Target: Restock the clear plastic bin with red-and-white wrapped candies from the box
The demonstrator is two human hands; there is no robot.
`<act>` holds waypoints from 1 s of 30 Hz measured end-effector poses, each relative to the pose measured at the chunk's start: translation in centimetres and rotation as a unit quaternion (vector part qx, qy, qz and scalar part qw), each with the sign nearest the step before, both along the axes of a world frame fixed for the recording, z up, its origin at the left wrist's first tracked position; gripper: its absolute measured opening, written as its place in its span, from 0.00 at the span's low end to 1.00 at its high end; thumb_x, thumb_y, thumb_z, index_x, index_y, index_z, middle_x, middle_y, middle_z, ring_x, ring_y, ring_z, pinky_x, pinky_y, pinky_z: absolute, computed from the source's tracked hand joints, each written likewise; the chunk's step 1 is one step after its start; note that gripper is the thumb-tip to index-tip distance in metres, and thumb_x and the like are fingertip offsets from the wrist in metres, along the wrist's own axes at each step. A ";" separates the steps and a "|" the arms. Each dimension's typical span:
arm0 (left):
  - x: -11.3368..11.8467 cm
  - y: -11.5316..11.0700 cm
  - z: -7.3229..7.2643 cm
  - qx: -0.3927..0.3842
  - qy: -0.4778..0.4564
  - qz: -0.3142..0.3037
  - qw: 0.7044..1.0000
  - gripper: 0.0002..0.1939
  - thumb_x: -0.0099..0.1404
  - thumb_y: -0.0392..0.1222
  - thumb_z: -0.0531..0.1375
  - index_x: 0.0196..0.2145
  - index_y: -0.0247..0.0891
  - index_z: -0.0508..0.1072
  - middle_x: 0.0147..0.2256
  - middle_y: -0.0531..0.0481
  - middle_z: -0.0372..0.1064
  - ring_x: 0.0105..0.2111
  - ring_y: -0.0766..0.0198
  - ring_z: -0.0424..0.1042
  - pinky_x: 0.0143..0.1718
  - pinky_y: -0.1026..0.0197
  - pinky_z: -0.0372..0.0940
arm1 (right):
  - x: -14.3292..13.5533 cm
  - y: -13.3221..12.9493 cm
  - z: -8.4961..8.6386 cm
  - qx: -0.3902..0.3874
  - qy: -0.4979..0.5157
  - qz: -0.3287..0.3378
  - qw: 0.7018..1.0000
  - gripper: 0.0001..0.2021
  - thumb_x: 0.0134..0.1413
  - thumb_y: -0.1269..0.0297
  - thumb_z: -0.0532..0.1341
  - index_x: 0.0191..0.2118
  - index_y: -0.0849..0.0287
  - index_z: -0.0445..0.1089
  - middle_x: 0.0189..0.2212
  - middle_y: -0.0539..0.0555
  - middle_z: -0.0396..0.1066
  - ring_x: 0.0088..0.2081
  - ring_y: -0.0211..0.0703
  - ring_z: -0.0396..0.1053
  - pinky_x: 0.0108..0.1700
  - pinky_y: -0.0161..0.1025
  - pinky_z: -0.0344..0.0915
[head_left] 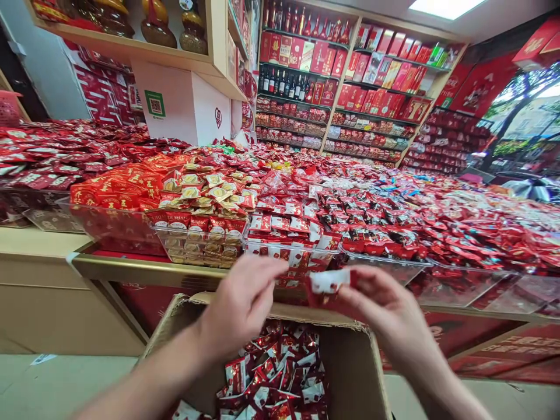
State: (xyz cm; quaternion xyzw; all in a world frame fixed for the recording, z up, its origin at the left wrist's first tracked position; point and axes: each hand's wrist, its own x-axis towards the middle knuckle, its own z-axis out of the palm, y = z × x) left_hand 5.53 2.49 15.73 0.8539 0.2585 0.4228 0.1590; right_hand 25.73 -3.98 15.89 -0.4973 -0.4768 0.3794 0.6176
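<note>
My right hand [391, 306] pinches a small red-and-white wrapped candy packet [330, 282] between thumb and fingers, just in front of the display bins. To its left, my left hand [247, 294] is slightly blurred; its fingers stretch toward the packet with the thumb apart, and nothing shows in them. Both hands are over an open cardboard box [350, 367] holding a heap of similar red-and-white packets [271, 379]. Directly behind the hands, a clear plastic bin [291, 251] contains stacked packets of the same look.
Durian-labelled packets [201, 224] fill the bin to the left, beside bright red bags [118, 189]. Dark red packets [371, 224] lie in the bin to the right. A gold-edged counter rail [144, 269] runs behind the box. Tall shelves [324, 76] with bottles and gift boxes stand at the back.
</note>
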 end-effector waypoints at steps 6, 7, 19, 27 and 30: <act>3.8 7.7 6.8 -0.067 0.145 -0.058 0.986 0.19 0.55 0.34 0.53 0.46 0.37 0.66 0.38 0.49 0.70 0.36 0.64 0.67 0.37 0.63 0.59 | 2.4 6.4 7.7 0.182 -0.297 -0.010 0.937 0.06 0.45 0.69 0.60 0.33 0.59 0.68 0.29 0.50 0.71 0.31 0.37 0.68 0.35 0.37 0.65; 4.3 8.3 7.1 -0.098 0.161 -0.080 0.979 0.19 0.54 0.32 0.54 0.45 0.38 0.66 0.35 0.51 0.71 0.33 0.65 0.68 0.33 0.65 0.60 | 2.4 7.3 8.1 0.175 -0.322 0.014 0.930 0.06 0.46 0.70 0.59 0.33 0.59 0.68 0.29 0.50 0.72 0.31 0.36 0.68 0.36 0.37 0.65; 4.9 9.3 5.9 -0.151 0.177 -0.066 0.970 0.13 0.46 0.30 0.53 0.32 0.34 0.70 0.19 0.58 0.63 0.19 0.71 0.59 0.20 0.69 0.53 | 1.8 10.4 7.1 0.101 -0.541 0.080 0.831 0.10 0.47 0.73 0.56 0.37 0.59 0.68 0.32 0.51 0.71 0.34 0.38 0.67 0.37 0.36 0.61; 5.1 8.7 6.0 -0.177 0.111 -0.121 0.970 0.26 0.50 0.32 0.55 0.48 0.33 0.60 0.27 0.54 0.66 0.26 0.69 0.65 0.26 0.68 0.59 | 1.7 11.0 6.7 0.085 -0.556 0.132 0.817 0.10 0.49 0.71 0.53 0.39 0.60 0.64 0.24 0.49 0.69 0.26 0.34 0.63 0.29 0.32 0.58; 5.2 8.9 5.8 -0.170 0.085 -0.120 0.974 0.25 0.52 0.36 0.56 0.49 0.34 0.59 0.31 0.52 0.68 0.30 0.68 0.67 0.31 0.66 0.61 | 1.9 10.5 6.8 0.077 -0.550 0.149 0.818 0.10 0.49 0.71 0.53 0.40 0.61 0.64 0.28 0.50 0.70 0.29 0.35 0.66 0.31 0.32 0.60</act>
